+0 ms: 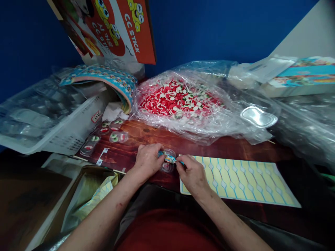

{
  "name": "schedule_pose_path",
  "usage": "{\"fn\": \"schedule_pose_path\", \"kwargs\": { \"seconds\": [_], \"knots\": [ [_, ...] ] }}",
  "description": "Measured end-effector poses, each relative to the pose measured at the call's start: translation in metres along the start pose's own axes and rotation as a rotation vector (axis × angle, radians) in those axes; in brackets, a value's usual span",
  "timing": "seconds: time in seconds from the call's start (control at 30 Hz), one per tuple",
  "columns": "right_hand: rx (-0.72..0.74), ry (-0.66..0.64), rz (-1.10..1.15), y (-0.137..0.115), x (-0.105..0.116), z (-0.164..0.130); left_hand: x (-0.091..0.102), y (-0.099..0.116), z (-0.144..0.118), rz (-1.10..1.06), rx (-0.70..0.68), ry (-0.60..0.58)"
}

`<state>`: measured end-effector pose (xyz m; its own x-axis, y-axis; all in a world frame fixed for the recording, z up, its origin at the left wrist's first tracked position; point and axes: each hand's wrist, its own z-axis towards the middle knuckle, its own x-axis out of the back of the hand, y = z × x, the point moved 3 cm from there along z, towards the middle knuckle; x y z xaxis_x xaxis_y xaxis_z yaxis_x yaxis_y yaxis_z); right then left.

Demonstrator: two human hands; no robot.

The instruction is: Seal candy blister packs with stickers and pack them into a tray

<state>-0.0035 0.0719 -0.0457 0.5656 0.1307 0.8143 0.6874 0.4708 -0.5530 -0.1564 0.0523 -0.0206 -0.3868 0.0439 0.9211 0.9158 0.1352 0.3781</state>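
Observation:
My left hand (147, 159) and my right hand (191, 173) meet over a small clear plastic capsule (168, 164) lying on the dark wooden table (146, 134). Between their fingertips both hands pinch a small blue printed sticker (169, 159) stretched across the capsule's top. Red and white candy shows inside the capsule. A yellow backing sheet (243, 181) with blue die-cut outlines, its stickers peeled off, lies just right of my right hand.
A clear bag of red, white and green candies (180, 99) sits behind the hands. Several filled capsules (115, 130) lie at left beside a white basket (65, 132). An empty clear capsule shell (258, 116), an orange "CC STICK" box (123, 28) and sticker sheets (110, 78) surround them.

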Motion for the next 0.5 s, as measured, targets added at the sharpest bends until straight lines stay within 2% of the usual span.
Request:
{"fn": "schedule_pose_path", "kwargs": {
  "seconds": [0.17, 0.37, 0.5],
  "knots": [
    [0.0, -0.109, -0.133, -0.001, -0.006, 0.002, -0.007, -0.001, 0.0, 0.042, -0.002, 0.031],
    [0.054, -0.062, -0.019, -0.011, 0.008, 0.009, 0.006, -0.004, -0.01, -0.1, 0.041, 0.127],
    [0.062, -0.12, -0.03, -0.016, 0.005, 0.014, 0.007, -0.011, -0.015, -0.12, 0.075, 0.136]
  ]
}}
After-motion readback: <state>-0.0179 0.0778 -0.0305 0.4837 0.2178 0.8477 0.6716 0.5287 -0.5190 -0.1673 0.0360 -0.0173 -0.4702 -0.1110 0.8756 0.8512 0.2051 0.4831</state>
